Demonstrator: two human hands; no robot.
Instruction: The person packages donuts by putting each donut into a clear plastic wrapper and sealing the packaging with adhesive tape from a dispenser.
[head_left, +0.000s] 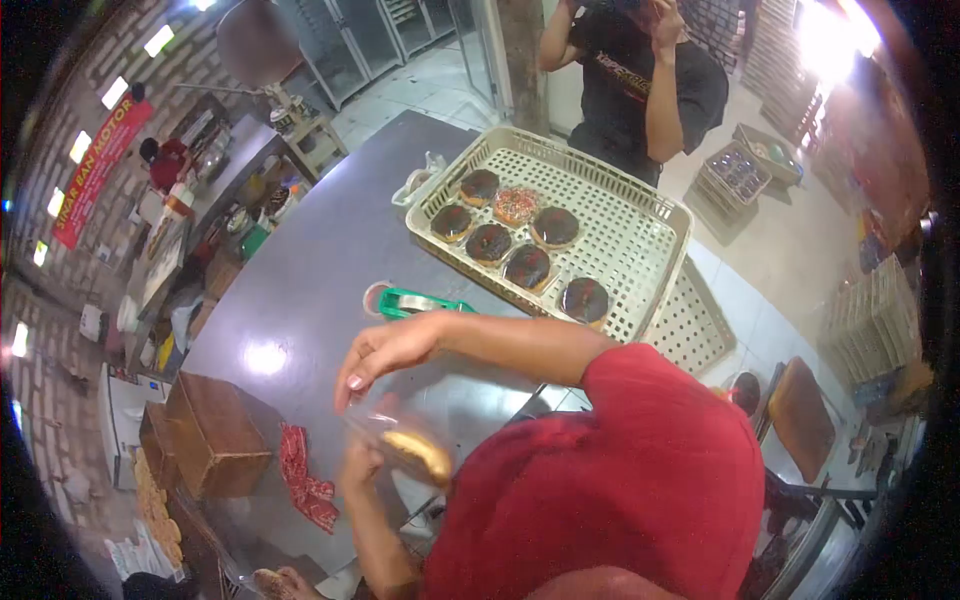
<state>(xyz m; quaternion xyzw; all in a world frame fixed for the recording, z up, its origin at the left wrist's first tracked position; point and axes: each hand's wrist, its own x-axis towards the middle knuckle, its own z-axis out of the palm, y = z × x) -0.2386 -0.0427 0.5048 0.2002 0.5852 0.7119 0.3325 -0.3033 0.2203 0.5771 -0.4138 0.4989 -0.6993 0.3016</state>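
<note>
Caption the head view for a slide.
Right hand and left hand hold a pastry in clear plastic, near a green tape dispenser and a crate of topped doughnuts.

One head-worn wide view, dark round edges
From close above the counter (290,270), it faces forward and down, taking in floor (405,100) beyond the counter.

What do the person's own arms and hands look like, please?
The right arm comes out of a short red sleeve. The right hand and the left hand are bare, without gloves, and I see no watch. The other sleeve cannot be seen clearly.
</note>
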